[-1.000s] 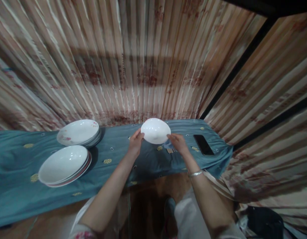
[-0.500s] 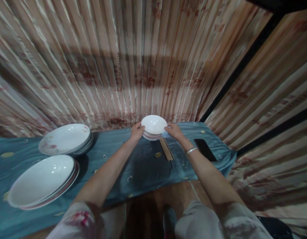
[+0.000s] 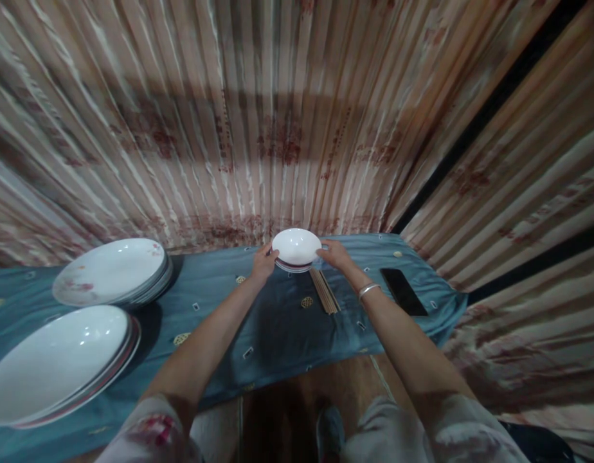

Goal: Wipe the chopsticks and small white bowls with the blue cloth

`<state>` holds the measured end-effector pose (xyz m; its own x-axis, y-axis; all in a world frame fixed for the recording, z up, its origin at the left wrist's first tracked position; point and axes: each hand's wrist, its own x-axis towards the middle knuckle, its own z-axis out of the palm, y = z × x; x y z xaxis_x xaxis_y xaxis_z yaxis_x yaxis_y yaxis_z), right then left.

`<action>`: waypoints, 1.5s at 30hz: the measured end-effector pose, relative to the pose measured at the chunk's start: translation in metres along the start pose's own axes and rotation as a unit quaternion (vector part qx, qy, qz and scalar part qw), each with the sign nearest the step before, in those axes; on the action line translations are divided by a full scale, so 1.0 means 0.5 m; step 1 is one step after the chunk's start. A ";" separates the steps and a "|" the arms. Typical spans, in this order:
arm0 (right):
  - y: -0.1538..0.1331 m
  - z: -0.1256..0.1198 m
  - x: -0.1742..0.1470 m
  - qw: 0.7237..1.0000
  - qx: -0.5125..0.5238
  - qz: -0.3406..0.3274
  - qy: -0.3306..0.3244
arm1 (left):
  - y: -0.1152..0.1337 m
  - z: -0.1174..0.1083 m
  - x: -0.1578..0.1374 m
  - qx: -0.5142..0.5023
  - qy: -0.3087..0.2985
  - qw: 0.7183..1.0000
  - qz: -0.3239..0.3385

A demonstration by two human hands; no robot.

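Note:
Near the back of the cloth-covered table, a small white bowl (image 3: 297,245) sits level between my two hands, right on or just over a stack of bowls (image 3: 294,268); I cannot tell if they touch. My left hand (image 3: 265,261) pinches the bowl's left rim with the thumb inside. On the opposite rim, my right hand (image 3: 333,253) grips likewise, a silver bangle (image 3: 369,289) on its wrist. A bundle of wooden chopsticks (image 3: 324,292) lies on the cloth just in front of the stack, to its right.
Left on the blue tablecloth (image 3: 215,350) stand a stack of flower-patterned plates (image 3: 111,270) and, nearer, a stack of large white dishes (image 3: 56,360). A black phone (image 3: 404,292) lies to the right. Pleated curtains (image 3: 287,128) hang behind the table.
The white bowl has come down slightly, closer to the stack beneath it, with both hands still on its rim. My view has shifted a little.

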<state>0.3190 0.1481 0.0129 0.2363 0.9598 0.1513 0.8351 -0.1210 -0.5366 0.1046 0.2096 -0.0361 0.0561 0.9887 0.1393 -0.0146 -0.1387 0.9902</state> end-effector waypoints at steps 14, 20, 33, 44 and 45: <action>-0.006 -0.001 0.005 0.999 -0.039 0.029 -0.019 | 0.013 0.010 -0.012 0.046 -0.006 0.999 -0.023; -0.006 -0.018 -0.019 0.998 -0.045 0.045 0.010 | 0.025 0.012 -0.031 0.037 0.003 0.998 -0.050; -0.096 0.081 -0.183 0.963 0.260 -0.059 -0.044 | 0.067 -0.081 -0.246 -0.075 0.035 0.993 -0.082; -0.378 0.282 -0.316 0.893 0.388 -0.087 -0.212 | 0.161 -0.372 -0.378 0.012 0.215 0.976 0.017; -0.399 0.291 -0.321 0.894 0.386 -0.083 -0.213 | 0.164 -0.400 -0.389 0.036 0.230 0.972 0.027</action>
<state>0.0421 0.0548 -0.0249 -0.2061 0.9777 0.0404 0.2111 0.0847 -0.9738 -0.1070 0.0174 0.0166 -0.3957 0.8987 0.1893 0.0648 -0.1783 0.9818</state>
